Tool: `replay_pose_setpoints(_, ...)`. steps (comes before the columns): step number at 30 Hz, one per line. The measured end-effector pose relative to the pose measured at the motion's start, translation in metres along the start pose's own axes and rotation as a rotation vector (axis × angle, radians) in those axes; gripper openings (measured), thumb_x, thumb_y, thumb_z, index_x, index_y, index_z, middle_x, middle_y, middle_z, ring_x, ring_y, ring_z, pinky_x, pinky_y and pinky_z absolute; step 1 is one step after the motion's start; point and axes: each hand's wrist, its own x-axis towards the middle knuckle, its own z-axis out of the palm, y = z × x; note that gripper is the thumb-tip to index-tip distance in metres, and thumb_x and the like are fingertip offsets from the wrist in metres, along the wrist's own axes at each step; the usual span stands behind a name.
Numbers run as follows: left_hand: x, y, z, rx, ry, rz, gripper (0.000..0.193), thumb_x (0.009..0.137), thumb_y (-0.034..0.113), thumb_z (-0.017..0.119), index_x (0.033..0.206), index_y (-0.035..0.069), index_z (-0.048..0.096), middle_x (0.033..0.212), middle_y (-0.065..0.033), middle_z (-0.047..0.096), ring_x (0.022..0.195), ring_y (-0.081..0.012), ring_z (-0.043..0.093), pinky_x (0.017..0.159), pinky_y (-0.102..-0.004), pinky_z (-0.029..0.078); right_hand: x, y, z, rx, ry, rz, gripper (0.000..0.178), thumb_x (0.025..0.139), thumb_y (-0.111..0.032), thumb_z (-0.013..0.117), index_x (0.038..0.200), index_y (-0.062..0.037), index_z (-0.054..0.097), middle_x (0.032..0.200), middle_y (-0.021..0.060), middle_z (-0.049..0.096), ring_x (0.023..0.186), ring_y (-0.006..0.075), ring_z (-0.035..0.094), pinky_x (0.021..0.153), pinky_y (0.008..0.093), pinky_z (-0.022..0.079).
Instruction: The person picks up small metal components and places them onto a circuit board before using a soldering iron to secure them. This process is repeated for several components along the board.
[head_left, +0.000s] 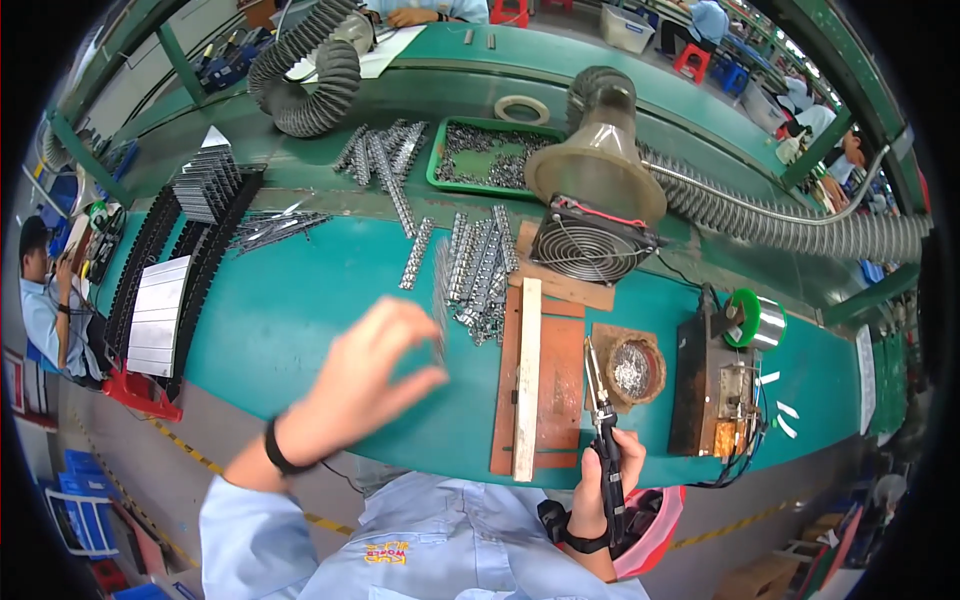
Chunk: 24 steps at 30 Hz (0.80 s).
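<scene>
My left hand (375,365) hovers over the green mat, smeared by motion. A thin metal strip (441,290), also blurred, stands out from between its thumb and fingers. In my right hand (620,465) is a black-handled soldering iron (605,430), its tip pointing away from me. That tip lies beside a round brown dish (654,372) with silvery bits inside. Between my hands a pale bar (527,390) lies along a reddish-brown board (560,400). Beyond the left hand lie several metal strips of small parts (480,265).
A black fan (592,245) stands before a fume hood (600,160) with a ribbed hose. Behind the strips sits a green tray (437,165) of small parts. A solder spool (768,322) tops a box-like device (695,385) at right. Black racks (140,260) stand left.
</scene>
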Motion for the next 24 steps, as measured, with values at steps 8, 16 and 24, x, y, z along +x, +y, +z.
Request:
replay_pose_setpoints(8, 0.090, -0.165, -0.021, 0.447, 0.271, -0.029, 0.033, 0.068, 0.012, 0.068, 0.094, 0.002, 0.051, 0.092, -0.0124, 0.052, 0.084, -0.0288, 0.055, 0.073, -0.0347, 0.044, 0.000, 0.000, 0.004, -0.026, -0.010, -0.037, 0.031, 0.074, -0.004, 0.058, 0.103, -0.0036, 0.046, 0.091, 0.0045, 0.041, 0.079, 0.0113, 0.039, 0.073, 0.0233, 0.034)
replay_pose_setpoints(16, 0.102, -0.186, 0.037, 0.434, 0.054, -0.641, 0.035, 0.069, 0.033, 0.070, 0.075, 0.002, 0.056, 0.068, -0.0126, 0.059, 0.067, -0.0286, 0.059, 0.064, -0.0347, 0.047, 0.002, 0.005, 0.003, -0.022, 0.000, -0.065, 0.030, 0.074, -0.003, 0.057, 0.102, -0.0041, 0.046, 0.088, 0.0036, 0.039, 0.075, 0.0108, 0.038, 0.070, 0.0230, 0.033)
replay_pose_setpoints(24, 0.097, -0.184, 0.003, -0.092, -0.051, -0.913, 0.027, 0.075, 0.023, 0.063, 0.078, -0.003, 0.054, 0.078, -0.0139, 0.061, 0.073, -0.0185, 0.062, 0.066, -0.0306, 0.051, -0.001, 0.003, 0.001, -0.053, 0.001, -0.063, 0.031, 0.074, -0.003, 0.058, 0.102, -0.0044, 0.045, 0.087, 0.0040, 0.039, 0.075, 0.0111, 0.038, 0.069, 0.0232, 0.033)
